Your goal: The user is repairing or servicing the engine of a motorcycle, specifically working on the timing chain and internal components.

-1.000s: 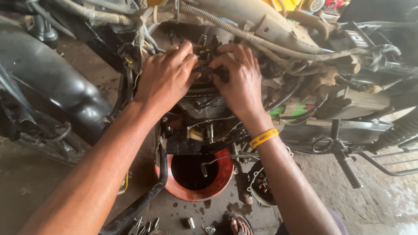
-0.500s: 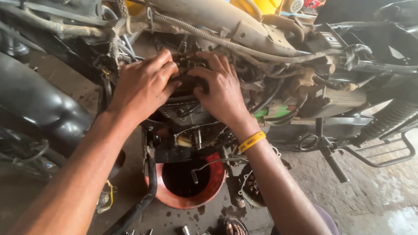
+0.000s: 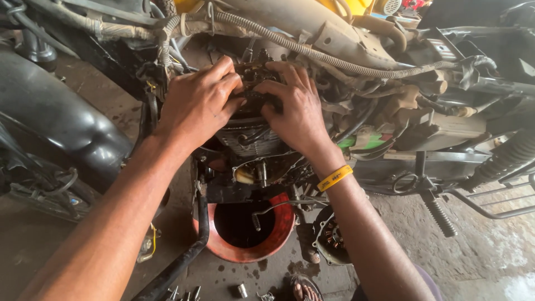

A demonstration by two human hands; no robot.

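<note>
Both hands work at the top of the motorcycle engine (image 3: 253, 142). The left hand (image 3: 198, 106) and the right hand (image 3: 298, 114) press curled fingers around a small dark part (image 3: 255, 83) seated there. The engine looks partly stripped: dark oil sits in the red pan (image 3: 214, 248) below, and loose bolts (image 3: 242, 290) lie on the floor.

No packages, labels, signs or screens.

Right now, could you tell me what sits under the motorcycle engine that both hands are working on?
Under the engine sits a round red basin holding dark liquid, with a thin bent lever reaching over it. The basin's far rim is hidden behind the engine's underside, and the liquid hides the bottom.
</note>
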